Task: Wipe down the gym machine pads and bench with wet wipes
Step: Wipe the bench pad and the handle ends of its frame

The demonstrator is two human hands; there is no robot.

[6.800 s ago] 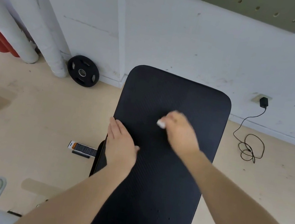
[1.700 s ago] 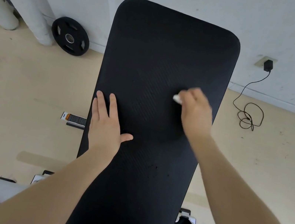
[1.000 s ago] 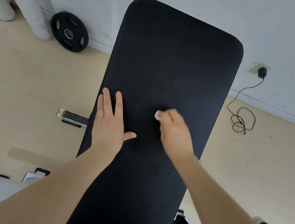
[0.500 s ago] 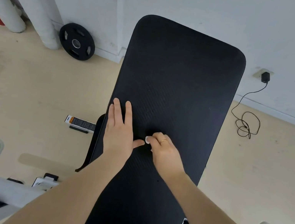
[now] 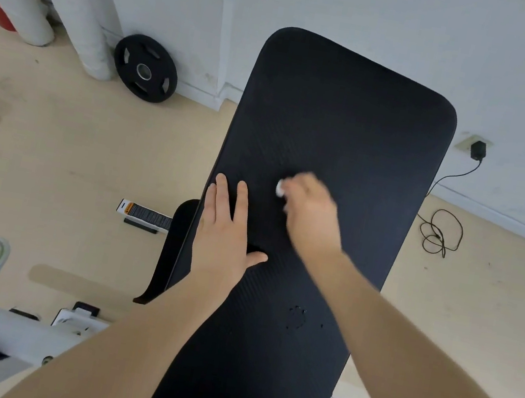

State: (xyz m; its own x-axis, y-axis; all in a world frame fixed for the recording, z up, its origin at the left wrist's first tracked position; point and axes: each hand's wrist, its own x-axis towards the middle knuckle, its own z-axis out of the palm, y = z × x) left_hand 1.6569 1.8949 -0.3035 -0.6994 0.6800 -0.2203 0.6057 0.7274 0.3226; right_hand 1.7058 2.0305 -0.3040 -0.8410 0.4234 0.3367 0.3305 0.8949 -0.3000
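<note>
A person leans over a long black bench pad (image 5: 351, 137), rounded at the corners and finely ribbed. The left hand (image 5: 226, 231) lies flat with straight fingers near its left edge — probably to brace — while the right hand (image 5: 312, 214), mid-pad, clutches a small bunched white wet wipe (image 5: 280, 188) against it.

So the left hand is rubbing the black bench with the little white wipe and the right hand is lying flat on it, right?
Not quite: the hands are swapped. In the head view the right hand grips the white wipe and rubs the black bench, while the left hand lies flat on it.
</note>
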